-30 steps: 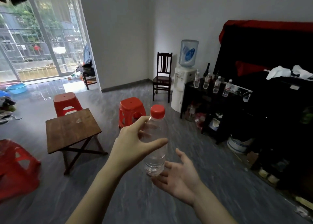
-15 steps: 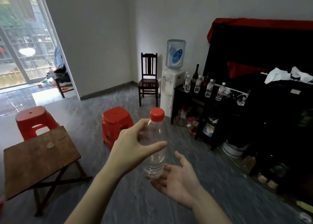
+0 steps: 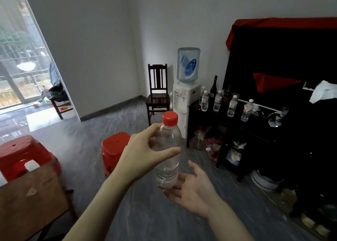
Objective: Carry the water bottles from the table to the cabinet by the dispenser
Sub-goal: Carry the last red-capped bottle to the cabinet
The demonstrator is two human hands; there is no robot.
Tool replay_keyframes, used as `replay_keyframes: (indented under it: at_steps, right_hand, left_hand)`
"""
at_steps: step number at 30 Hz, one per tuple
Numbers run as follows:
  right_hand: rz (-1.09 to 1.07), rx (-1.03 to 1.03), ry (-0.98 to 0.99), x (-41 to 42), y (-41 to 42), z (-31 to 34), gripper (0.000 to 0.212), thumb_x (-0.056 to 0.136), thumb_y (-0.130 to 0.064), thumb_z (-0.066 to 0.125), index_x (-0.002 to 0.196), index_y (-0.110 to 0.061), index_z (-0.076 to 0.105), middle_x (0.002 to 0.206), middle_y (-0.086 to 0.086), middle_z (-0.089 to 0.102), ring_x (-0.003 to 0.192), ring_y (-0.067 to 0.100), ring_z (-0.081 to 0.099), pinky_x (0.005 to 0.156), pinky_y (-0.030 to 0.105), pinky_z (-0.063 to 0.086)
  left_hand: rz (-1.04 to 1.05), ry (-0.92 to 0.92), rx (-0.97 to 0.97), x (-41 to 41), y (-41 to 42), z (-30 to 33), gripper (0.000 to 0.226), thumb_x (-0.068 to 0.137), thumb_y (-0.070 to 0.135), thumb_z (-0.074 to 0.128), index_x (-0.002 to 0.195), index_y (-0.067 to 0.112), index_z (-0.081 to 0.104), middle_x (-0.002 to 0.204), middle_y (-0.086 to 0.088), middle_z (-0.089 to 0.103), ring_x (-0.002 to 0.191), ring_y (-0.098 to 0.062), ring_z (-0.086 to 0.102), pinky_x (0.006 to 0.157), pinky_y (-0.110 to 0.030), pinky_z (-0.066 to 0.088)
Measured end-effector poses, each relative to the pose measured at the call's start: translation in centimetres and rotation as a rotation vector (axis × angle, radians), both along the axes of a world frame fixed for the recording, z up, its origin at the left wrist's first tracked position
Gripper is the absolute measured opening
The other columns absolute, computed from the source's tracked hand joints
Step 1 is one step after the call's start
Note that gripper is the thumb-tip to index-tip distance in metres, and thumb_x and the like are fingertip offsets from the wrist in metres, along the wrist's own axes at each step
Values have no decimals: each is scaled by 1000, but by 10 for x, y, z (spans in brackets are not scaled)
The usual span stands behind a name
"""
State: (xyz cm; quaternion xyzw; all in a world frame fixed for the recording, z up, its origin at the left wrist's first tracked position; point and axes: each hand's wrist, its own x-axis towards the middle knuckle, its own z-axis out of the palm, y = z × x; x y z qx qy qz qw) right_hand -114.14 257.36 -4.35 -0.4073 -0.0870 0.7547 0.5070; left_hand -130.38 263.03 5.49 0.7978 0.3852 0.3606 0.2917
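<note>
My left hand [image 3: 144, 153] grips a clear water bottle [image 3: 168, 160] with a red cap, held upright in front of me. Just under the bottle's base is my right hand [image 3: 191, 188], palm up and fingers spread; whether it touches the base I cannot tell. Ahead on the right stands the black cabinet [image 3: 218, 116], with several water bottles [image 3: 231, 106] and a dark wine bottle on its top. The white water dispenser [image 3: 185, 102] with a blue jug stands just left of the cabinet. The wooden table [image 3: 27, 202] is at my lower left, with only a small scrap on it.
Two red plastic stools [image 3: 114, 149] stand on the grey floor at left and centre. A dark wooden chair [image 3: 157, 96] is beside the dispenser. Black furniture draped in red cloth fills the right side, and clutter lies on the floor below it. A glass door is far left.
The view has swung right and moved forward: table and stools slid toward the left edge, cabinet and dispenser look nearer. Both hands and the bottle keep the same pose.
</note>
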Motion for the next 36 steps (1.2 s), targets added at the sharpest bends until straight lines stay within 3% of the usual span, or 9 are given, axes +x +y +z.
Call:
replay_keyframes:
  at_steps: [6,11,15,19,32,36]
  right_hand:
    - [-2,-40,19,21,85,1,76,93,-57,43,134,7,53,114,32,65,97,39,63,78,43,52]
    - [-22,-69,27,35,148,-10,76,93,-57,42,136,5,52,132,34,57,102,40,60,79,42,53]
    - [-28,-98,1,42,209,-19,75,93,-59,41,135,2,54,130,30,61,112,41,58,79,42,52]
    - [-37,-90,-29,47,283,-19,75,93,-59,40,132,2,57,118,29,67,101,39,64,79,41,52]
    - [-131,-94,-87,74,480,-5,77,96,-59,39,131,7,58,126,31,63,112,41,60,85,43,51]
    - [-154,-112,-71,90,523,-11,77,96,-60,38,130,7,58,125,32,63,103,41,64,79,41,55]
  left_hand:
    - [7,31,7,28,76,1,50,66,67,77,110,48,63,106,28,72,96,5,70,88,-36,61]
    - [9,38,-12,42,142,-12,48,65,68,76,107,50,62,104,31,71,96,5,69,88,-37,60]
    - [-1,38,-23,48,205,-25,50,65,68,76,109,48,63,105,29,72,97,4,69,88,-36,60]
    - [-14,30,-22,52,282,-28,56,63,73,74,112,49,62,106,29,72,99,4,69,90,-38,60]
    - [-93,22,-34,86,494,-21,55,62,72,73,112,52,61,102,30,70,96,5,66,90,-42,57]
    - [-119,39,-44,102,540,-27,50,63,73,72,107,51,60,101,30,69,96,6,65,89,-40,58]
